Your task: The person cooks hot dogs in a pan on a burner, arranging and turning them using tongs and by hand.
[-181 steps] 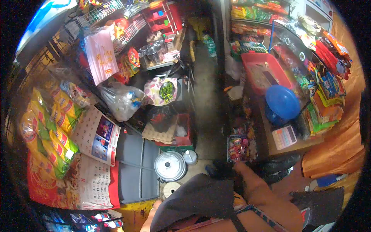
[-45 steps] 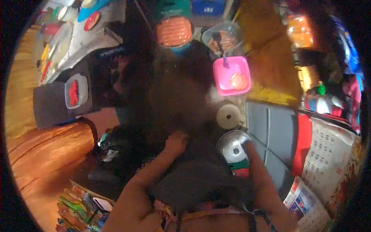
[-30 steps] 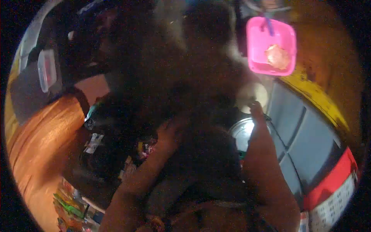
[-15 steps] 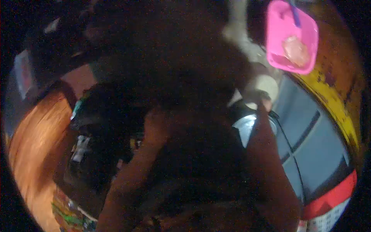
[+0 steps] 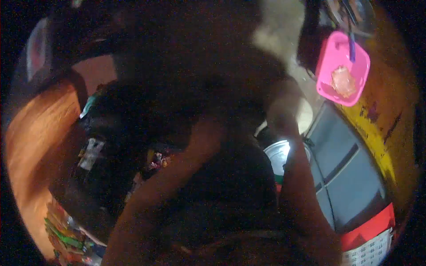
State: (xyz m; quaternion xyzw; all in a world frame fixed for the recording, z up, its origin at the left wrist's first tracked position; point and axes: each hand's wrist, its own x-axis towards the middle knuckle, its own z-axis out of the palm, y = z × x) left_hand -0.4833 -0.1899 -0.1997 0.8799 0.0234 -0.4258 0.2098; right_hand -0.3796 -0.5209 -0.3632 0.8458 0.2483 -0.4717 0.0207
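My left hand (image 5: 208, 133) reaches into deep shadow at the middle of the view; its fingers are lost in the dark. My right hand (image 5: 284, 111) is a dark blur in front of a pale round thing (image 5: 305, 116), and whether it touches that thing I cannot tell. Below the right hand, beside the forearm, a shiny round lid or container top (image 5: 277, 156) catches bright light. Small bright-coloured items (image 5: 158, 160) show just left of my left forearm, too dim to name.
A pink plastic basket (image 5: 325, 73) with a pale packet (image 5: 343, 81) in it stands at the upper right. Below it lies a grey panelled surface (image 5: 341, 155). A calendar sheet (image 5: 368, 250) with a red band is at the lower right. An orange-lit surface (image 5: 37, 133) curves along the left.
My left hand has moved right and slightly up. My right hand has shifted left and up, with its fingers now blurred. The basket appears lower in view.
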